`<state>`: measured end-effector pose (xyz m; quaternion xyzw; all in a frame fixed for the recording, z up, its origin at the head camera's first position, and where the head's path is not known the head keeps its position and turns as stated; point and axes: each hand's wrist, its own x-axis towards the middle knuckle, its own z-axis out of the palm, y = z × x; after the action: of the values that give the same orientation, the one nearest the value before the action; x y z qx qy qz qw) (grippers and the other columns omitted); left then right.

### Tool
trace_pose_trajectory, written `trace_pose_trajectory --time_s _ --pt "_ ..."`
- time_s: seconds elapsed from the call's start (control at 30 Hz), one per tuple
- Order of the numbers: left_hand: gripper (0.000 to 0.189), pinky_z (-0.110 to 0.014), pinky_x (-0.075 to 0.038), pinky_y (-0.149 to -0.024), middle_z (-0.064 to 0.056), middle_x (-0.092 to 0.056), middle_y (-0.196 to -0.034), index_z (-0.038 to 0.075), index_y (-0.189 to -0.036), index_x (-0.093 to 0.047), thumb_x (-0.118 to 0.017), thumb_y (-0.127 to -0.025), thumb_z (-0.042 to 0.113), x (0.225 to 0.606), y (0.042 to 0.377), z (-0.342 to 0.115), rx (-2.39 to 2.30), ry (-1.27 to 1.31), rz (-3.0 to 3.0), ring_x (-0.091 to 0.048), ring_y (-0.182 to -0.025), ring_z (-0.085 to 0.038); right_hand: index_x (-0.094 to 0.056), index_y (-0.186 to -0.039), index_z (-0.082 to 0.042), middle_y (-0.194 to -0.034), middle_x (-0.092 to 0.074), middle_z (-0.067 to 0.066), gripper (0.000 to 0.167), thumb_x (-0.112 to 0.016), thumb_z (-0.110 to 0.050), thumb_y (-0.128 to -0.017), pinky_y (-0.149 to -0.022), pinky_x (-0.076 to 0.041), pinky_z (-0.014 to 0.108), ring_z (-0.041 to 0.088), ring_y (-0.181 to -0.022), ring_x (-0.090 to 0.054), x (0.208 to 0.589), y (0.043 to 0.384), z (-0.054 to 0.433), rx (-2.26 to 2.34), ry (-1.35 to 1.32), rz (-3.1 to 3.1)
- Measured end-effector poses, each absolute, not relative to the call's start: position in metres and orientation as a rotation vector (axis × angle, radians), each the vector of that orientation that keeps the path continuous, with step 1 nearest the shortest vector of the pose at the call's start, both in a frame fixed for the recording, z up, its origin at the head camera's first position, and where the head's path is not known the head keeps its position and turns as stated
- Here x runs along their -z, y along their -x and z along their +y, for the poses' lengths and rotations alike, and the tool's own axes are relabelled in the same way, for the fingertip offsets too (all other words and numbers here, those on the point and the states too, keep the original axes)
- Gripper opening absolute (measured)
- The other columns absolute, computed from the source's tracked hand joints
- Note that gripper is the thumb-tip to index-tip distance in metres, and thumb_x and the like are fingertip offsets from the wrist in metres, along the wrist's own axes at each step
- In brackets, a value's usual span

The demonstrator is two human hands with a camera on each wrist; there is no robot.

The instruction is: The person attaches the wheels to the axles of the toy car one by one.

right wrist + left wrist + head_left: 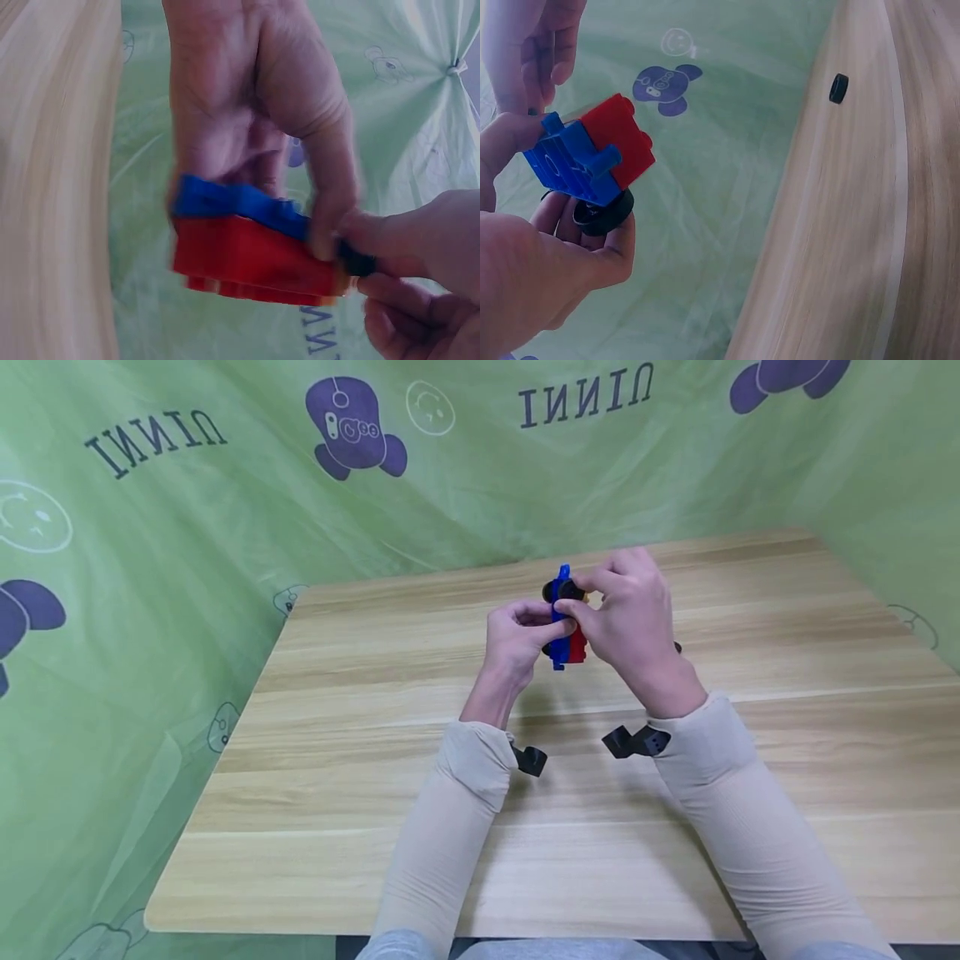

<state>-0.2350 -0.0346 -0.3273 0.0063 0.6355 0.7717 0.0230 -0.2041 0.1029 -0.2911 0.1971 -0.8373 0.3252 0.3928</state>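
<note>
Both hands hold a small block-built toy car [558, 639] above the table. It has a blue base [570, 161], a red block [619, 139] and black wheels; in the head view it stands on end. My left hand [513, 639] grips it from the left, thumb on the blue base and fingers near a black wheel [604, 214]. From the right, my right hand [630, 610] pinches its upper part by another wheel. In the right wrist view the red side [247, 259] is blurred, and fingers partly cover a dark wheel [358, 259].
A loose black wheel [838, 88] rests on the wooden table [337, 735]. In the head view only a dark bit shows behind the right wrist. Green printed cloth [225, 527] hangs behind and beside the table. Each wrist carries a small black camera mount [636, 742].
</note>
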Motion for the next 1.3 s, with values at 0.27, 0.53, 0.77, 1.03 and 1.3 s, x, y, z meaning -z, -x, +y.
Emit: trace_pose_trajectory --time_s 0.27,0.53,0.77,1.03,1.3 --pt "0.019 -0.021 -0.056 -0.074 0.001 -0.066 -0.077 0.001 -0.088 -0.07 -0.082 -0.077 -0.008 0.329 0.234 -0.03 -2.408 -0.042 1.982 -0.064 -0.076 -0.01 -0.079 -0.09 0.005 -0.074 -0.06 0.019 0.026 -0.091 -0.011 -0.074 -0.06 -0.033 0.035 0.037 -0.075 -0.051 0.294 0.206 0.102 -0.843 -0.441 -2.12" --pt "0.018 -0.022 -0.057 -0.075 0.002 -0.07 -0.077 0.002 -0.087 -0.069 -0.075 -0.08 -0.013 0.334 0.238 -0.032 -2.457 -0.108 1.844 -0.068 -0.078 -0.01 -0.08 -0.091 0.002 -0.076 -0.064 0.017 0.026 -0.091 -0.015 -0.074 -0.058 -0.034 0.034 0.034 -0.075 -0.052 0.294 0.206 0.1 -0.788 -0.445 -2.116" --pt "0.019 -0.022 -0.057 -0.075 -0.001 -0.071 -0.079 0.004 -0.085 -0.071 -0.072 -0.082 -0.015 0.335 0.241 -0.031 -2.476 -0.084 1.731 -0.069 -0.08 -0.012 -0.078 -0.095 0.001 -0.084 -0.07 0.018 0.032 -0.092 -0.016 -0.073 -0.065 -0.047 0.044 0.036 -0.085 -0.059 0.289 0.204 0.105 -0.8 -0.455 -2.195" --pt "0.017 -0.022 -0.057 -0.079 -0.002 -0.071 -0.082 0.004 -0.088 -0.069 -0.075 -0.082 -0.011 0.33 0.241 -0.035 -2.467 0.003 1.723 -0.07 -0.082 -0.014 -0.079 -0.097 0.001 -0.093 -0.076 0.019 0.034 -0.092 -0.019 -0.073 -0.071 -0.045 0.029 0.033 -0.086 -0.066 0.276 0.205 0.124 -0.933 -0.401 -2.229" --pt "0.02 -0.025 -0.053 -0.08 -0.002 -0.066 -0.086 0.008 -0.087 -0.064 -0.072 -0.084 -0.01 0.33 0.243 -0.039 -2.529 0.026 1.693 -0.064 -0.08 -0.011 -0.078 -0.103 -0.004 -0.092 -0.075 0.018 0.028 -0.073 -0.03 -0.093 -0.066 -0.043 0.025 0.028 -0.082 -0.066 0.276 0.218 0.164 -0.967 -0.243 -2.556"
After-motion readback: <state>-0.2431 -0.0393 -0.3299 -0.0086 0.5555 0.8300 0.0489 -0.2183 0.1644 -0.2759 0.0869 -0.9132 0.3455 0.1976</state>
